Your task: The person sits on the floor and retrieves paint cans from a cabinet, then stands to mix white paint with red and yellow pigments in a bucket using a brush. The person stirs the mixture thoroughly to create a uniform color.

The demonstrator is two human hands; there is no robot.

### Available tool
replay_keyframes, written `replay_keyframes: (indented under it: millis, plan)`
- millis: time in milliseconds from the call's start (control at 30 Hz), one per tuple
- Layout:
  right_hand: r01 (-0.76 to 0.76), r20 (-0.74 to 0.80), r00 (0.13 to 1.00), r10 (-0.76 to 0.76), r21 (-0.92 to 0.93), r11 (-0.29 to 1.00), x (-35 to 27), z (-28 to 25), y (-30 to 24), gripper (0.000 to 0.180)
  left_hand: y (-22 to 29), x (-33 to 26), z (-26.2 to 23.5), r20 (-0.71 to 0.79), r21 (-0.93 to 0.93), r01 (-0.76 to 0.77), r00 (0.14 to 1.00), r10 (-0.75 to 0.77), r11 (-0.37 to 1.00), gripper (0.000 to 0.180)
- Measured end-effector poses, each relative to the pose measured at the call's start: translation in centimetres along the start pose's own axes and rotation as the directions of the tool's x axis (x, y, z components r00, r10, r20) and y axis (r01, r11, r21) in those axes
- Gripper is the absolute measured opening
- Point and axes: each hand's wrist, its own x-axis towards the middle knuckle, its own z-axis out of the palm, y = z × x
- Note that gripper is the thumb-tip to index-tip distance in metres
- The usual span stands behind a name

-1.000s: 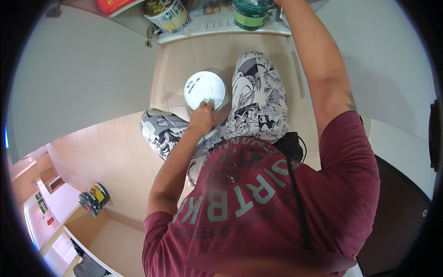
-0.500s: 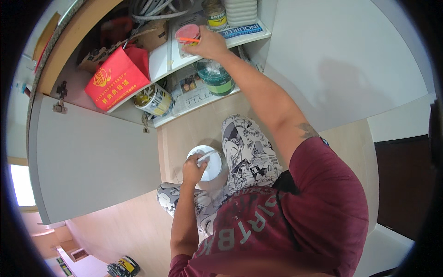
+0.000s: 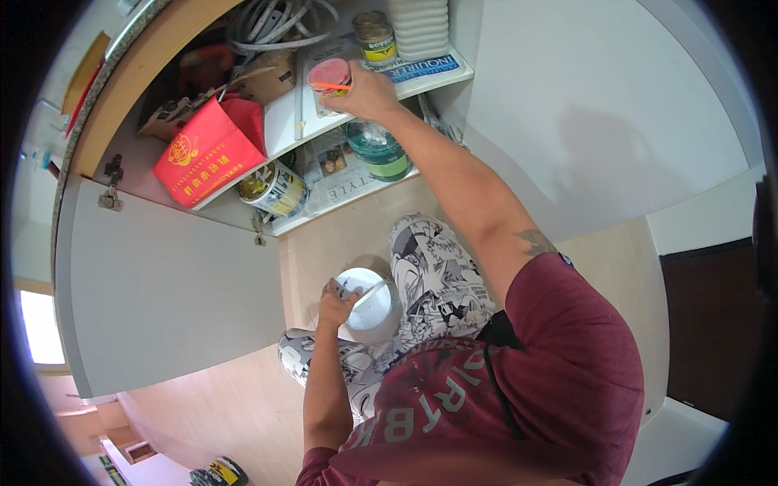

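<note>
At the upper shelf of the open cabinet, my right hand is closed around a small tub with a pink top. An orange strip crosses the tub's front beside my fingers. Low between my legs stands a round white bucket. My left hand grips the bucket's left rim, with its thumb toward the inside. A pale flat stick slants across the bucket top, close to that thumb; whether the thumb touches it I cannot tell.
A yellow-labelled can and a ribbed white container stand behind the tub. Red bag and coiled cables lie left. Below are a paint can and teal tub. An open cabinet door flanks my left.
My left hand has shifted on the bucket, its fingers now at the left rim, and the stick lies at a steeper slant. My right hand stays on the tub. The view has shifted slightly.
</note>
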Motion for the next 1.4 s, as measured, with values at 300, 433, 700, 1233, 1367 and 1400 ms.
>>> replay_keyframes:
  millis: [300, 433, 700, 1233, 1367, 1400]
  plan:
    - [0.027, -0.017, 1.000, -0.027, 0.034, 0.999, -0.5, -0.4, -0.5, 0.085, -1.5, 1.5, 0.0, -0.163, 0.046, 0.023, 0.987, -0.015, 0.999, 0.043]
    - [0.024, -0.027, 0.999, -0.023, 0.021, 1.000, -0.4, -0.4, -0.5, 0.082, -1.1, 1.4, 0.2, -0.175, -0.021, 0.066, 0.982, -0.068, 0.998, 0.040]
    - [0.047, -0.035, 0.998, -0.047, -0.002, 0.999, -0.8, -0.6, -1.0, 0.080, -1.9, 1.9, -0.2, -0.130, -0.107, 0.104, 0.985, -0.117, 0.989, 0.031]
    - [0.045, -0.024, 0.999, -0.045, -0.008, 0.999, -0.8, -0.6, -0.5, 0.085, 6.1, -6.7, -1.1, -0.039, -0.251, -0.197, 0.980, 0.193, 0.948, 0.035]
    - [0.061, -0.011, 0.998, -0.060, 0.032, 0.998, -0.8, -0.3, -1.1, 0.086, 5.3, -8.1, -0.2, -0.027, -0.145, -0.230, 0.973, 0.228, 0.962, 0.034]
    - [0.057, -0.015, 0.998, -0.057, 0.004, 0.998, -0.8, -0.2, -1.3, 0.086, 5.0, -8.3, -0.2, -0.054, -0.116, -0.219, 0.975, 0.214, 0.969, 0.034]
